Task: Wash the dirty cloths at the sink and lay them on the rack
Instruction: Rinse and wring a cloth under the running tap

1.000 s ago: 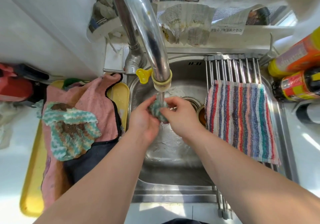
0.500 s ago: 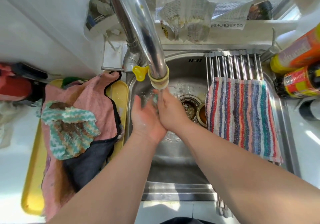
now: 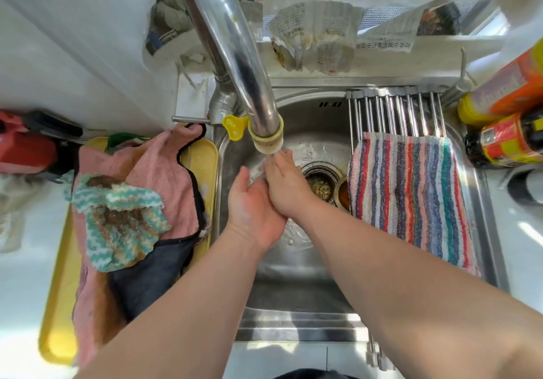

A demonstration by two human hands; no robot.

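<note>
- The person's left hand and right hand are pressed palm to palm over the basin of the steel sink, right under the faucet nozzle.
- The grip of both hands is wide: the fingers lie straight and flat against each other, with the right hand laid over the left palm.
- It cannot be told whether a cloth is sandwiched between the palms.
- Water runs down onto the right fingertips.
- A striped cloth lies spread flat on the roll-up rack, which spans the right side of the sink. The rack's far bars are bare.
- Left of the sink, a yellow tray sits on the surface and holds the heap of dirty cloths.
- In that heap a brown-stained teal knitted cloth lies on top of a pink cloth, with a dark cloth beneath at the near side.
- The drain strainer shows just right of the hands.
- Two bottles, one orange and yellow and one dark with an orange label, are at the right edge.
</note>
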